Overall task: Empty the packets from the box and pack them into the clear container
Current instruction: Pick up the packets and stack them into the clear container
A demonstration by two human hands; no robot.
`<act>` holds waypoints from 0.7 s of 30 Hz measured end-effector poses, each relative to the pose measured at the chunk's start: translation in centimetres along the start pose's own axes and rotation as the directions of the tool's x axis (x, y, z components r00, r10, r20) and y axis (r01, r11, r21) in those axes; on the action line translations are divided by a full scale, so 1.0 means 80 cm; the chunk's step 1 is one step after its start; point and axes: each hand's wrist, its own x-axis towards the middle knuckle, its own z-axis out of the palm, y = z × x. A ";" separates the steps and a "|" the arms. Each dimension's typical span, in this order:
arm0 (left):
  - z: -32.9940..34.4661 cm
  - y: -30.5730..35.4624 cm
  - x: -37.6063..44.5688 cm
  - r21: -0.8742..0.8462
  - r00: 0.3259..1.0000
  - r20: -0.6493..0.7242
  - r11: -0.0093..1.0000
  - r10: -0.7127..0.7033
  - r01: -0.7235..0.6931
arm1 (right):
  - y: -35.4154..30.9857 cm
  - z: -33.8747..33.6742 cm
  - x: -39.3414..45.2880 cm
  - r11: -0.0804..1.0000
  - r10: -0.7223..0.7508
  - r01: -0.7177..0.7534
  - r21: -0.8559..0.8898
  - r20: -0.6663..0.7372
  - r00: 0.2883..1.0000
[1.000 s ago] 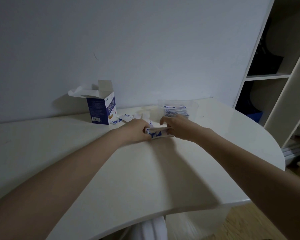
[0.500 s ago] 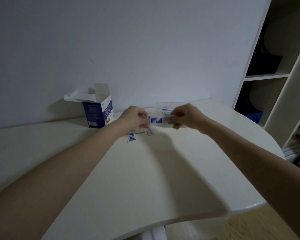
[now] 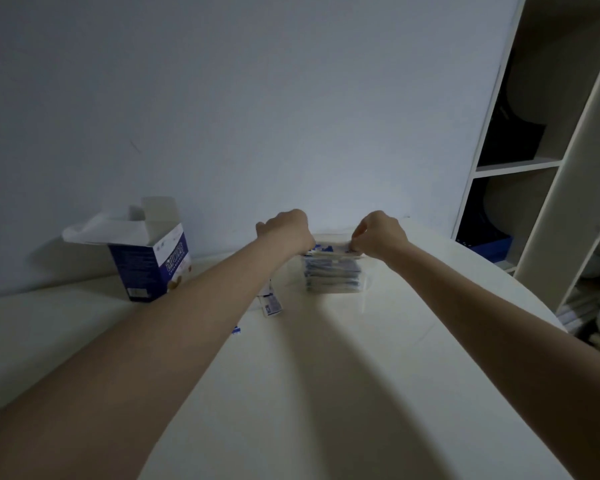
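Both hands have carried the packet bundle (image 3: 331, 248) from the table (image 3: 326, 375) up over the clear container (image 3: 333, 277); left hand (image 3: 284, 230) and right hand (image 3: 378, 233) are pinching its ends; loose packets (image 3: 271, 303) are lying beside the left forearm; box (image 3: 153, 261) is standing open at left.

Box left of centre, clear container at centre, shelf unit at the right edge.

On the table (image 3: 326, 375), the opened box (image 3: 151, 265) stands left of the clear container (image 3: 333, 275); loose packets (image 3: 271, 303) lie between them, slightly lower in frame; stacked packets (image 3: 331, 277) fill the container; the shelf unit (image 3: 534, 161) rises upper right.
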 end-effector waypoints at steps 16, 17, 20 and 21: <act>0.005 0.003 -0.004 0.424 0.990 0.090 0.895 0.108 -0.137 | -0.003 0.002 -0.010 0.931 -0.071 0.078 -0.356 0.035 0.997; 0.006 0.004 -0.005 0.436 0.989 0.098 0.889 0.108 -0.140 | -0.003 0.001 -0.011 0.935 -0.067 0.073 -0.348 0.031 0.997; 0.003 0.007 -0.010 0.436 0.987 0.084 0.886 0.134 -0.157 | -0.004 -0.002 -0.016 0.933 -0.069 0.074 -0.352 0.027 0.997; 0.000 0.007 -0.011 0.428 0.986 0.050 0.889 0.158 -0.164 | -0.006 -0.004 -0.018 0.929 -0.076 0.075 -0.362 0.012 0.997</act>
